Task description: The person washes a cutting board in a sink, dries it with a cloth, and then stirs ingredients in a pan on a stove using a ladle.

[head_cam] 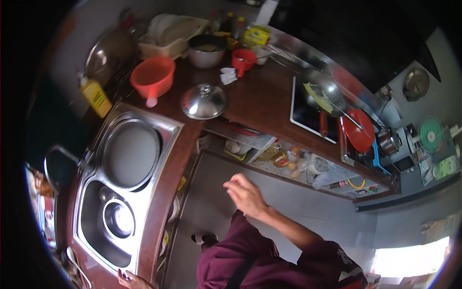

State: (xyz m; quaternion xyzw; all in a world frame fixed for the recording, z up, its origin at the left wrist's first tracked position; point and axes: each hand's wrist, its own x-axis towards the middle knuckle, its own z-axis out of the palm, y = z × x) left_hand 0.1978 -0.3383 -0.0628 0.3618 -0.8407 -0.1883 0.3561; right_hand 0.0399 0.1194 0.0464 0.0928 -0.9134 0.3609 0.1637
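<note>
My right hand (247, 195) is raised over the floor in front of my legs, its fingers loosely bent and nothing visible in it. Low in the picture, my left hand (131, 280) is beside the near end of the stainless-steel sink (139, 231), partly cut off by the frame. Its fingers are spread and hold nothing visible; I cannot tell whether they touch the rim. A large round grey pan (131, 155) fills the far basin. In the nearer basin sits a shiny metal pot (119, 218). The curved faucet (63, 155) rises at the sink's left side.
A metal lid (204, 101), an orange-red dipper (153, 77), a yellow soap bottle (95, 95) and a grey pot (206, 50) stand on the counter. Right, a wok (325, 90) with green food and a spatula sits on the cooktop (299, 112), beside a red basin (359, 130). Open shelves (260, 151) run below.
</note>
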